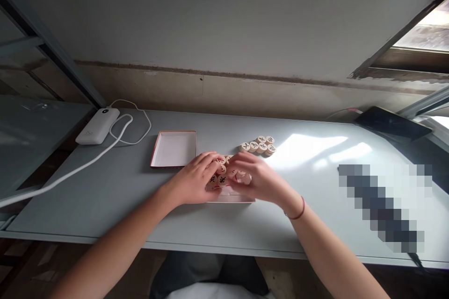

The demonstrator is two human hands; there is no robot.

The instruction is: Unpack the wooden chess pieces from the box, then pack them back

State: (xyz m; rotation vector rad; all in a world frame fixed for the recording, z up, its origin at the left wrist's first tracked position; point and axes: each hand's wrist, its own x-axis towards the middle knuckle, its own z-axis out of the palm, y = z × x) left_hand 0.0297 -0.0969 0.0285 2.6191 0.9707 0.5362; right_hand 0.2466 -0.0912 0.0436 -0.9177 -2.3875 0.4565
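Both hands are over a shallow open box (233, 198) on the desk that holds round wooden Chinese chess pieces (222, 180) marked with red and black characters. My left hand (194, 180) curls over the left side of the box, fingers and thumb bent around pieces there. From the right, my right hand (257, 175) reaches in with fingers and thumb curved about pieces; its fingertips partly hide them. Behind the right hand, several more pieces are stacked in a tight group (262, 146), with black characters on top. The box lid (175, 148) lies inner side up, left of the box.
A white power bank (98, 126) with a white cable (84, 161) lies at the left. A dark tablet-like device (391, 121) stands at the back right. A pixelated dark object (380, 208) lies on the right. The wall borders the grey desk (122, 210) behind.
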